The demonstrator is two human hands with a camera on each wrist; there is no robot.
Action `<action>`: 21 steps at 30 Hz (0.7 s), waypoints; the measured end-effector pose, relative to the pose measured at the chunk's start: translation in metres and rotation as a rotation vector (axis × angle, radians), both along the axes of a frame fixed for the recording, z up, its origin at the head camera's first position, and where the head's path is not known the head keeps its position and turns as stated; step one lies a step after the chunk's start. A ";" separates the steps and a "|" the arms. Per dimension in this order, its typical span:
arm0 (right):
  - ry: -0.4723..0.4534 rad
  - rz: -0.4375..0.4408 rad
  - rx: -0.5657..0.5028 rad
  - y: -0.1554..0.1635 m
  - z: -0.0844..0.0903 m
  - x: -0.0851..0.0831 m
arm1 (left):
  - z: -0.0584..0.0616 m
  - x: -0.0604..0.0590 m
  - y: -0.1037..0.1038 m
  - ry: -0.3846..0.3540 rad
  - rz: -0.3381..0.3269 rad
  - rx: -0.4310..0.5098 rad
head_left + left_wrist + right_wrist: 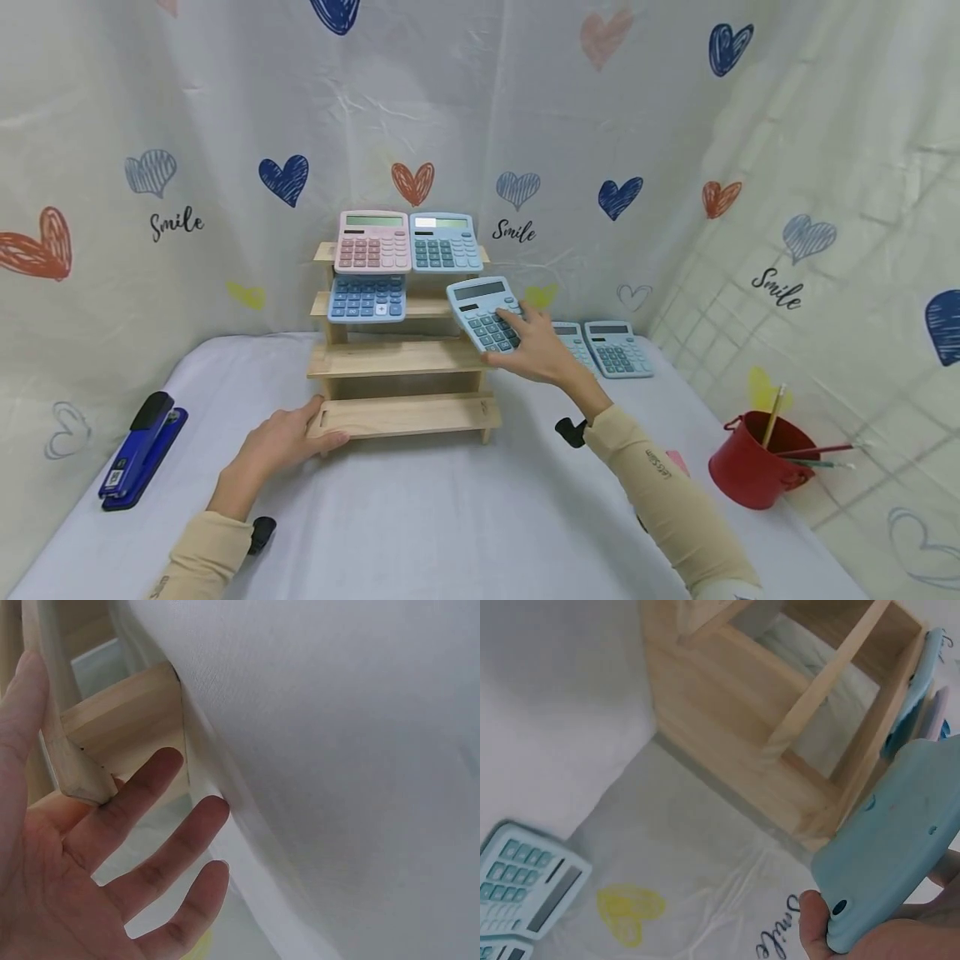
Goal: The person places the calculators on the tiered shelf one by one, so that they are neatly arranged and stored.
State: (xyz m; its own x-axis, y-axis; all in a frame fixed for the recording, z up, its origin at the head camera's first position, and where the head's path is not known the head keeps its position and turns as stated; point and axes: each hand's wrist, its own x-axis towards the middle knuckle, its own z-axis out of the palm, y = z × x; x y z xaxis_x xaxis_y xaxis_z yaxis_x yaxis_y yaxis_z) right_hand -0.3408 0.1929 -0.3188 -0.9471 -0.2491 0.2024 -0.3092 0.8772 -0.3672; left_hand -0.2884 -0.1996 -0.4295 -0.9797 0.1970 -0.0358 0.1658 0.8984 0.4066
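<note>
Now the right hand grips one calculator, the left hand one rack (bearing three more calculators).

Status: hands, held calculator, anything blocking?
Left hand holding pale wooden tiered rack, bottom left. Right hand gripping light blue rectangular plastic calculator, near rack's right. Darker blue rectangular plastic calculator occupies left of second-highest shelf.

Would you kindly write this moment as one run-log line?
left hand: holds wooden rack; right hand: holds light-blue calculator; top tier: pink calculator, blue calculator; second tier: darker-blue calculator; tabletop: two more calculators
</note>
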 end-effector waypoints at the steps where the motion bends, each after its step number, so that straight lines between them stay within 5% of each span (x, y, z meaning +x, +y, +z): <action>1: -0.003 0.008 0.002 -0.004 0.000 -0.001 | 0.000 0.000 0.000 0.001 0.002 -0.001; 12: 0.056 0.059 0.067 -0.037 -0.001 -0.020 | -0.001 0.000 0.000 0.021 -0.007 0.013; 21: 0.094 0.003 0.124 -0.058 -0.005 -0.035 | -0.002 -0.001 -0.001 0.021 0.000 0.014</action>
